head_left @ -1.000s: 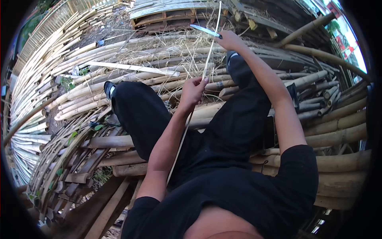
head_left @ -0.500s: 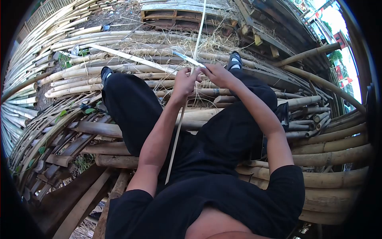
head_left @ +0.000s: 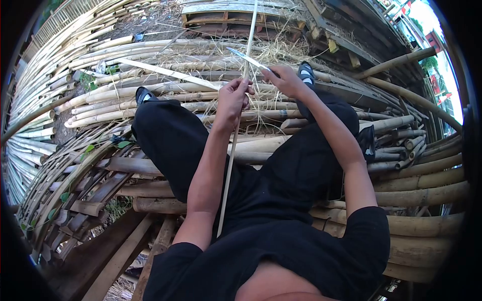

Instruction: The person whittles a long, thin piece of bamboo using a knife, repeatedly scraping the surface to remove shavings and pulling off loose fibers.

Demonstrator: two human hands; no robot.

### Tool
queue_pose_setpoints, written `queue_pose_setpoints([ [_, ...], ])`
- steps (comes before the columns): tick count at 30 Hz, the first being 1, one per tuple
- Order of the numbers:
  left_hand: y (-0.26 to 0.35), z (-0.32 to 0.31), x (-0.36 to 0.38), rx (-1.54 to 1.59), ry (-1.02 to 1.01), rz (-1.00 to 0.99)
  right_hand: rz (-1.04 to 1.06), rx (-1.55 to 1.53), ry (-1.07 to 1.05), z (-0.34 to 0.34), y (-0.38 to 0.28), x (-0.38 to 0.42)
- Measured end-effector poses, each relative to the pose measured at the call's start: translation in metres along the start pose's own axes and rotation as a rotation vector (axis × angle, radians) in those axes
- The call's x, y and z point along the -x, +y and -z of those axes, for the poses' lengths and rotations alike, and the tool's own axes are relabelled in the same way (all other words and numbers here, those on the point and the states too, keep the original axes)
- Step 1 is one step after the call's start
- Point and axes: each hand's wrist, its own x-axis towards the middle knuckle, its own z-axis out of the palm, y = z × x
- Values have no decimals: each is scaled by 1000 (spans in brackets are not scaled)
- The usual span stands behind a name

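My left hand [head_left: 234,100] is closed round a long, thin pale bamboo strip [head_left: 230,170], which runs from my lap up past the top of the view. In my right hand [head_left: 286,82] is a knife [head_left: 253,61], gripped by its dark handle. The blade points up and left and crosses the strip just above my left hand; whether it touches the strip I cannot tell. A second, wider pale strip [head_left: 168,72] slants from the upper left down to my left hand. Whether my left hand also holds it is unclear.
Bamboo poles [head_left: 100,108] lie in rows under and around my feet, with loose shavings [head_left: 281,52] on them. A wooden pallet [head_left: 226,21] stands at the top. Stacked timber [head_left: 351,45] and slanting poles [head_left: 401,65] are at the upper right.
My right hand has moved right and slightly up with the knife, away from my left hand. The view has shifted a little.
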Motion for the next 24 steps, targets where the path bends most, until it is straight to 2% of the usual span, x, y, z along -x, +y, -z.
queue_pose_setpoints([
  [5,-2,6,-2,-17,-9,2,42,39,-46,-1,-16,-1],
  [7,2,14,0,-77,-95,50,89,85,-69,-3,-18,-3],
  [14,7,14,17,-211,-49,27,166,167,-173,-14,-33,4],
  [17,12,23,26,-170,-100,163,156,180,-201,-17,-46,11],
  [19,12,22,28,-150,-107,154,126,136,-253,-21,-47,10],
  [24,20,17,32,-106,-135,119,123,124,-223,-22,-45,7],
])
